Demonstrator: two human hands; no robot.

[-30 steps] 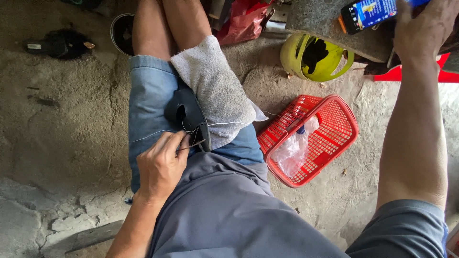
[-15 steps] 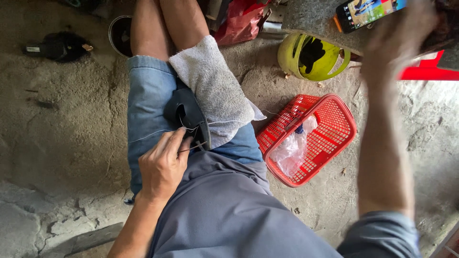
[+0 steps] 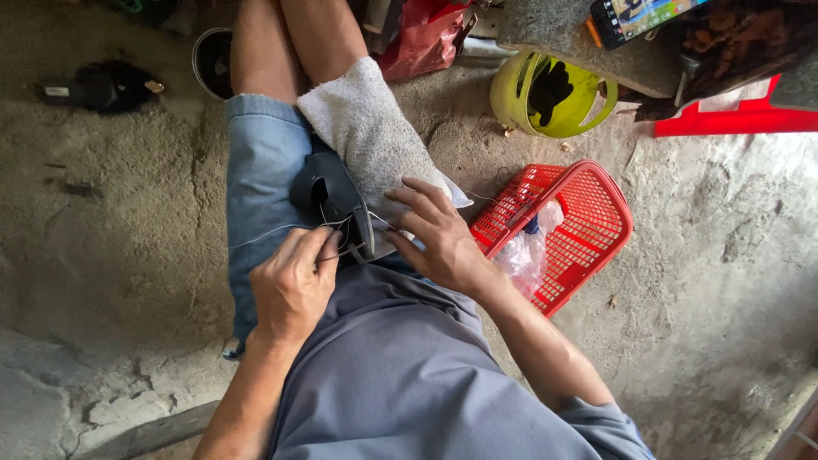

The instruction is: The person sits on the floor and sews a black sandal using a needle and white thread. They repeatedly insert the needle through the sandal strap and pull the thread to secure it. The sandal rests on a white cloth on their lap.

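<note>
A black shoe [image 3: 326, 192] lies on my lap, on a grey towel [image 3: 362, 128] spread over my denim shorts. My left hand [image 3: 294, 285] is closed around a thin dark needle [image 3: 345, 251] whose tip is at the shoe's edge. A pale thread [image 3: 266, 234] runs from the shoe leftward across my thigh. My right hand [image 3: 436, 234] rests with fingers spread on the towel and the shoe's right side, gripping nothing that I can see.
A red plastic basket [image 3: 596, 213] with a clear bag [image 3: 528, 251] sits on the concrete floor at my right. Behind it are a yellow helmet [image 3: 554, 94], a lit phone [image 3: 639, 15] on a ledge and a red bag [image 3: 422, 38]. A black object [image 3: 98, 85] lies far left.
My right hand has come down from the phone at the upper right and now lies on the towel and shoe. My left hand has stayed at the shoe.
</note>
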